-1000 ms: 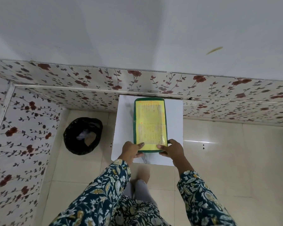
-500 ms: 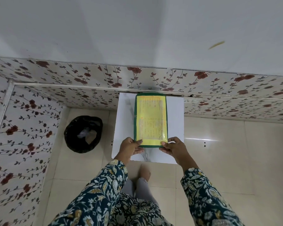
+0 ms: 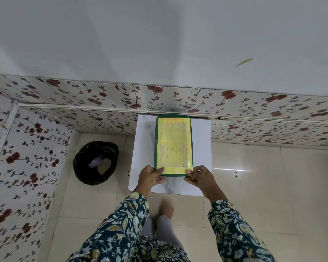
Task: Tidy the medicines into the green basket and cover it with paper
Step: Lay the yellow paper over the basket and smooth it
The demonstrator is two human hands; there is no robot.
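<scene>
While yellow paper covers the green basket, my left hand and right hand pinch its near corners.

Paper on basket, on table

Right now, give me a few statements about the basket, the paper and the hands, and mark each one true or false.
1. The yellow paper lies over the top of the green basket. True.
2. The basket stands on the floor tiles. False: it stands on the white marbled table against the wall.
3. Both hands are at the basket's near end, the left hand and right hand each at a corner of the paper. True.
4. The black bin sits on the person's right. False: it is on the floor to the left of the table.
5. Loose medicines lie on the table beside the basket. False: none show there.
</scene>
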